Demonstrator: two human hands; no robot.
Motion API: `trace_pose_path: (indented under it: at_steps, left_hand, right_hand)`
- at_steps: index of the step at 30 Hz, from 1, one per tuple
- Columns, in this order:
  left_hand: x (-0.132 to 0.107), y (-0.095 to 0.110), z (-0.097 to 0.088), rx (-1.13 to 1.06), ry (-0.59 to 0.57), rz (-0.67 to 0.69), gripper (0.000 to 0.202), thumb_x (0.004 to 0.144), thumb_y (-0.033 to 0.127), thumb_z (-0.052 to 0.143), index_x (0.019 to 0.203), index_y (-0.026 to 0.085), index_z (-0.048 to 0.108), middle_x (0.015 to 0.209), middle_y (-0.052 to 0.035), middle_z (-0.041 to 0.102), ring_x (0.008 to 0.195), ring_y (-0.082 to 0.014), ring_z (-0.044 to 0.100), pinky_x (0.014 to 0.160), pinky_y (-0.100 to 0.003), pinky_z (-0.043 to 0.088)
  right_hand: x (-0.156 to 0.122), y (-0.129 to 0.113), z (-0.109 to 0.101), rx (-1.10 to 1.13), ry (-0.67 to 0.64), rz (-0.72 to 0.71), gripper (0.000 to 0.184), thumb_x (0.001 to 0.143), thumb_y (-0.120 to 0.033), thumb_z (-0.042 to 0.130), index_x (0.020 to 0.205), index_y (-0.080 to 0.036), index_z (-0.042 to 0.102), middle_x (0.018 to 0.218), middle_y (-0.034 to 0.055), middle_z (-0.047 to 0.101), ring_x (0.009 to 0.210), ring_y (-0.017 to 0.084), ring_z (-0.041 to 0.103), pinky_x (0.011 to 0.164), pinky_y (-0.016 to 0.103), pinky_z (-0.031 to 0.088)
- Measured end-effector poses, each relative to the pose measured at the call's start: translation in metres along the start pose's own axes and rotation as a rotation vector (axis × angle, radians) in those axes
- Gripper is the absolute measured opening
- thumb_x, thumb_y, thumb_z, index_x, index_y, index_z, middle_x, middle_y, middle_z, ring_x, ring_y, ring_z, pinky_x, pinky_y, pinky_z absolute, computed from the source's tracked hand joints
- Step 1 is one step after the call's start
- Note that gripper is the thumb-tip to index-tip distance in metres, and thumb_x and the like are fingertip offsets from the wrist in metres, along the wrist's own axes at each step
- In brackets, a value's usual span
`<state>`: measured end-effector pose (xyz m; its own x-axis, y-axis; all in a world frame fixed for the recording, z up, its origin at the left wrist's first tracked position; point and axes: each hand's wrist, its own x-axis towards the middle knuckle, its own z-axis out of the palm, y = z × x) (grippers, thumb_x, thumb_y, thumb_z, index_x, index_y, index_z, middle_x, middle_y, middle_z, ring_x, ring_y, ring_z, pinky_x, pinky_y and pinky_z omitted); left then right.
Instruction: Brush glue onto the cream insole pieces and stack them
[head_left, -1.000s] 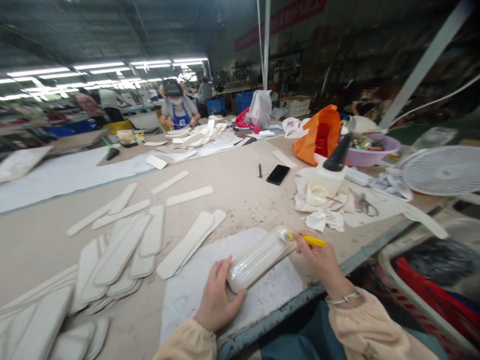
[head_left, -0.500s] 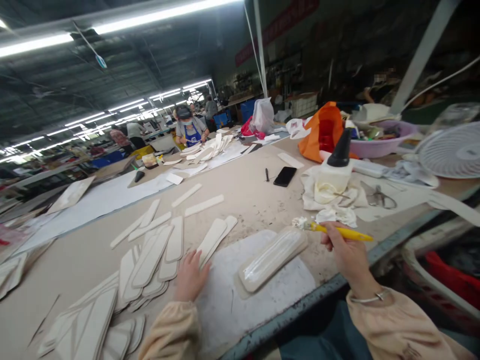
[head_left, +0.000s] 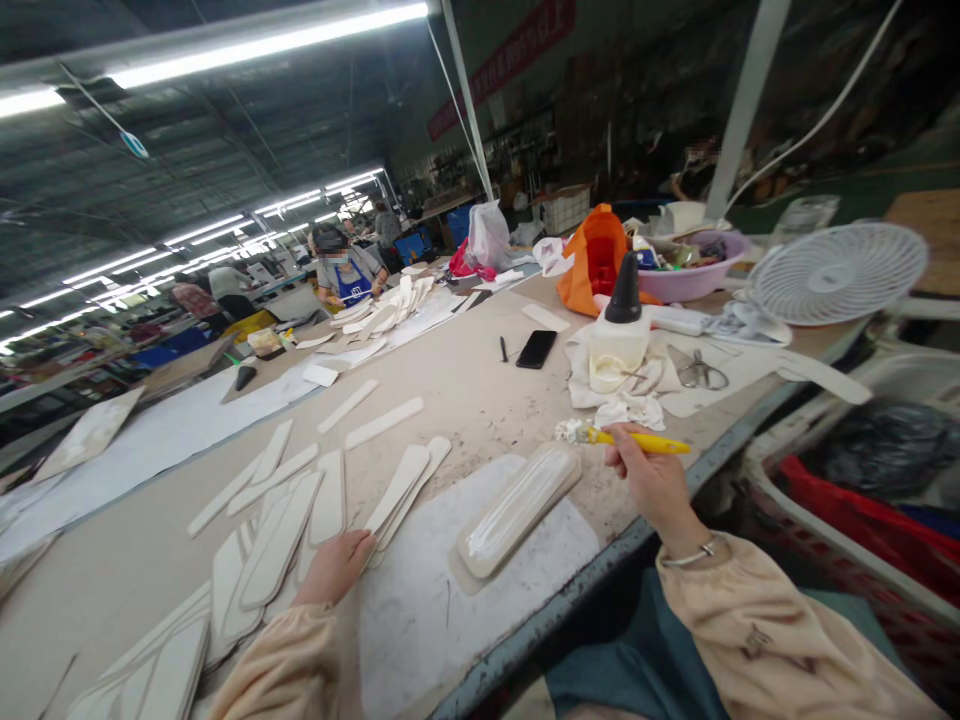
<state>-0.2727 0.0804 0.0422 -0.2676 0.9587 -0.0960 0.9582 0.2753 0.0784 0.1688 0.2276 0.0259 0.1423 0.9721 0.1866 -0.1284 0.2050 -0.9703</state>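
My right hand (head_left: 651, 480) is closed around the yellow handle of a brush (head_left: 637, 440), its whitish bristles pointing left above the table. Below it, a rounded pale strip (head_left: 517, 510) with a wet, glossy white coat lies on others over a white sheet (head_left: 420, 640). My left hand (head_left: 334, 568) has its fingers drawn together at the near end of a plain pale strip (head_left: 401, 490), one of a few fanned out there. The fingertips are partly hidden. Beside that hand lies a loose pile of similar strips (head_left: 281, 540).
A white bottle with a black cone top (head_left: 624, 320) stands on crumpled cloth, near scissors (head_left: 701, 370). Behind are a phone (head_left: 537, 349), an orange bag (head_left: 589, 260), a purple basin (head_left: 697, 275) and a fan (head_left: 840, 272). A co-worker (head_left: 349, 270) is across the table.
My left hand has gone from spread fingers to fingers drawn together at the strip's end. The strips there are more fanned out. The brush stays in my right hand; the view has shifted right.
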Motion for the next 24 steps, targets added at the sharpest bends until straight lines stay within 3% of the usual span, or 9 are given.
trace_pose_path:
  at_steps: [2,5,7,9,13,16,19,21,24]
  left_hand:
    - [-0.004,0.0,-0.005,0.023,0.051,-0.04,0.033,0.088,0.033,0.035,0.086,0.021,0.066,0.091,-0.0081,0.071,0.087,-0.0228,0.066,0.077,-0.033,0.046]
    - [-0.015,0.01,-0.015,0.052,0.271,-0.141,0.036,0.09,0.032,0.029,0.094,0.017,0.061,0.095,-0.0129,0.068,0.083,-0.0244,0.065,0.072,-0.035,0.046]
    - [-0.024,0.028,-0.021,-0.012,0.43,-0.163,0.033,0.09,0.036,0.031,0.096,0.019,0.058,0.094,-0.0103,0.067,0.082,-0.0233,0.063,0.071,-0.034,0.046]
    - [-0.032,0.056,-0.023,-0.158,0.481,-0.143,0.031,0.089,0.041,0.034,0.094,0.021,0.058,0.087,-0.005,0.067,0.08,-0.021,0.062,0.069,-0.031,0.046]
    - [-0.041,0.122,-0.012,-0.503,0.328,0.0,0.033,0.087,0.047,0.038,0.091,0.021,0.059,0.08,-0.0009,0.066,0.073,-0.0175,0.06,0.065,-0.026,0.046]
    - [-0.039,0.16,0.002,-0.656,0.203,0.109,0.034,0.087,0.047,0.039,0.091,0.021,0.061,0.077,-0.0005,0.065,0.073,-0.017,0.059,0.064,-0.025,0.046]
    - [-0.034,0.18,0.01,-0.716,0.108,0.139,0.034,0.088,0.046,0.039,0.093,0.021,0.061,0.073,0.0005,0.062,0.072,-0.0167,0.057,0.063,-0.025,0.045]
    - [-0.03,0.186,0.011,-0.737,0.048,0.132,0.034,0.088,0.047,0.04,0.093,0.022,0.062,0.07,0.0012,0.06,0.068,-0.0163,0.056,0.06,-0.026,0.044]
    - [-0.024,0.186,0.01,-0.753,-0.04,0.121,0.033,0.085,0.047,0.044,0.087,0.021,0.064,0.067,0.0017,0.058,0.065,-0.0155,0.053,0.058,-0.026,0.042]
  right_hand:
    - [0.0,0.0,0.0,0.006,0.013,-0.029,0.035,0.082,-0.049,0.056,0.095,-0.017,0.061,0.058,-0.002,0.055,0.045,0.009,0.044,0.04,0.022,0.037]
    - [-0.002,0.0,0.001,-0.014,0.046,-0.071,0.034,0.083,-0.049,0.055,0.098,-0.019,0.061,0.067,0.0006,0.061,0.052,0.011,0.052,0.047,0.024,0.045]
    - [-0.003,0.002,0.002,-0.022,0.039,-0.087,0.034,0.083,-0.048,0.055,0.1,-0.02,0.06,0.076,0.0033,0.065,0.062,0.014,0.059,0.055,0.027,0.051]
    - [-0.004,0.005,0.006,-0.016,0.012,-0.1,0.032,0.084,-0.047,0.055,0.1,-0.02,0.06,0.086,0.0052,0.067,0.073,0.017,0.064,0.064,0.031,0.054]
    - [-0.008,0.014,0.014,-0.084,-0.084,-0.119,0.027,0.086,-0.045,0.051,0.098,-0.022,0.059,0.106,0.0069,0.065,0.096,0.02,0.063,0.082,0.037,0.052]
    - [-0.011,0.021,0.02,-0.189,-0.126,-0.121,0.027,0.085,-0.045,0.052,0.1,-0.023,0.056,0.115,0.0075,0.062,0.106,0.022,0.059,0.092,0.04,0.046]
    - [-0.013,0.025,0.024,-0.197,-0.166,-0.072,0.031,0.082,-0.044,0.056,0.105,-0.024,0.051,0.121,0.0082,0.06,0.102,0.021,0.061,0.089,0.037,0.047]
    - [-0.013,0.027,0.027,-0.154,-0.171,-0.028,0.034,0.08,-0.043,0.058,0.106,-0.025,0.048,0.12,0.0072,0.059,0.086,0.018,0.065,0.078,0.033,0.051]
    - [-0.01,0.031,0.031,-0.154,-0.129,-0.004,0.033,0.076,-0.042,0.061,0.102,-0.025,0.049,0.105,0.0037,0.064,0.066,0.014,0.06,0.063,0.029,0.05]
